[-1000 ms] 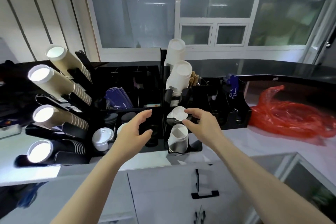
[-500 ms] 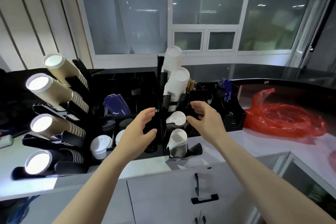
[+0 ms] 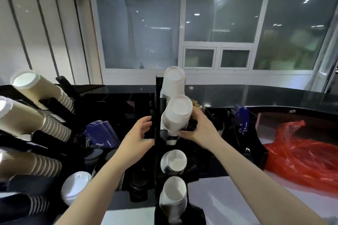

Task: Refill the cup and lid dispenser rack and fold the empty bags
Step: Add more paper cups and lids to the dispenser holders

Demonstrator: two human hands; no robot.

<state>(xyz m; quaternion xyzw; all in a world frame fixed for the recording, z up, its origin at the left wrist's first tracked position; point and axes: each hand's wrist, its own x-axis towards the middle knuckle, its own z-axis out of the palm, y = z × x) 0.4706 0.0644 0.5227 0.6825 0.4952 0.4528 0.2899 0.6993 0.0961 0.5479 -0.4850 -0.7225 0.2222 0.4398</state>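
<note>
1. Right hand [image 3: 200,130] at frame centre, grip curled round the base of the white cup stack [image 3: 176,114] in the second slot from the top of the black rack [image 3: 157,151]; thumb under, fingers behind.
2. Left hand [image 3: 136,137] just left of the rack's upright, grip half open, fingers loosely curved, nothing held; touching the rack or not, cannot tell.
3. Other white stacks: one above [image 3: 173,82], two below [image 3: 173,162] [image 3: 173,195], all in the same rack.
4. Tan cup stacks [image 3: 39,88] in holders at left of frame; white lid [image 3: 75,188] lower left; red bag [image 3: 303,159] crumpled on the white surface [image 3: 228,206] at right, not yet folded.
5. Step in hand, likely: seating or straightening that stack. Best done by bracing the rack with the left, pushing the stack along the slot's own line, keeping the squeeze light so cups don't crush.
6. Versus half a second ago: right hand moved up from the lower slot area to the second stack and closed on it; left hand also higher and closer to the upright; camera nearer, tilted up.
</note>
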